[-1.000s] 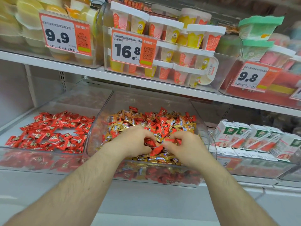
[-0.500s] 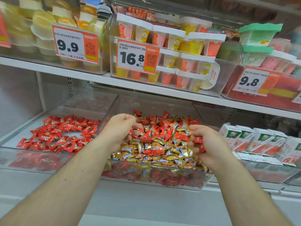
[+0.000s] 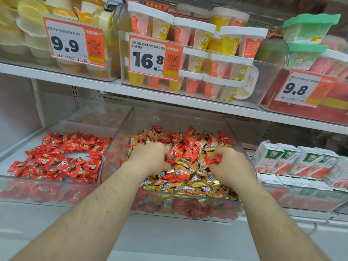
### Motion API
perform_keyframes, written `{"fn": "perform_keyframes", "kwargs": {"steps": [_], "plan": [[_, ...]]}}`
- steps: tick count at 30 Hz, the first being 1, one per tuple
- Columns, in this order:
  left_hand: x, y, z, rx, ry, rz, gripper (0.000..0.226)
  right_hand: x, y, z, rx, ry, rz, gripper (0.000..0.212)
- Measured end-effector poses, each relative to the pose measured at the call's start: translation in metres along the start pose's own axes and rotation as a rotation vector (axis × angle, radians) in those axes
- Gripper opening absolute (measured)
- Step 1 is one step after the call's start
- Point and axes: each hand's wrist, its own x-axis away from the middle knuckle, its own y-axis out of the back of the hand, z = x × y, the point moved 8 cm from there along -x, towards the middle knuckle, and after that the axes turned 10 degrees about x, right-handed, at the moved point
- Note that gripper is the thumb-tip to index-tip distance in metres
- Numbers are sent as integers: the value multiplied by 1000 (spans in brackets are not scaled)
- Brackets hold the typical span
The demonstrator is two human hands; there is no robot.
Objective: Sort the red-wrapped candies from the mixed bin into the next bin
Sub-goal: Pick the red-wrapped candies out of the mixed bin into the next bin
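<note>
We are digging both hands into the mixed bin (image 3: 233, 132) on the shelf (image 3: 169, 240): our left hand (image 3: 150, 157) and right hand (image 3: 228, 162) are each curling fingers around red-wrapped candies (image 3: 212, 160) among gold ones. The next bin (image 3: 47, 193), toward the shelf's left edge, is holding red only. Our fingertips are hiding in wrappers.

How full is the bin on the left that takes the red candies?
Partly filled. The left bin holds one thin, scattered layer of red-wrapped candies, and bare floor shows between them and along the back.
</note>
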Motion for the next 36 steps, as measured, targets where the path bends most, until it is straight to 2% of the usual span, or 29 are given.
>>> {"fn": "perform_keyframes", "kwargs": {"steps": [2,3,5,8,10,12,14,17,20,22,24,27,29,33,36], "plan": [[2,4,0,86,-15,-54,13,2,2,-4,-57,-1,-8,11],[4,8,1,160,-18,-85,13,3,4,-5,-110,3,-5,11],[10,16,7,319,-12,-134,32,7,6,-5,-239,15,5,13],[29,33,19,666,15,-210,27,14,9,-3,-578,-24,40,14],[43,46,31,925,42,-241,34,22,6,10,-886,-37,151,11],[56,59,46,1181,66,-233,29,33,3,33,-1107,-10,277,8],[70,72,60,1399,94,-236,21,45,-1,59,-1219,17,388,12],[92,86,89,1523,181,-302,16,63,-6,102,-1222,80,500,15],[105,95,129,1469,268,-389,16,72,-6,148,-1098,169,523,14],[109,102,150,1368,289,-426,15,74,0,179,-951,266,474,12],[111,110,165,1195,284,-473,15,71,9,211,-747,381,352,12],[109,118,188,797,300,-580,8,64,18,255,-420,531,113,11],[106,117,200,672,312,-594,5,62,13,280,-267,618,44,9],[105,112,209,541,302,-477,52,61,-11,312,-113,766,91,15],[110,114,210,497,281,-414,78,60,-22,316,-108,799,219,46]]}}
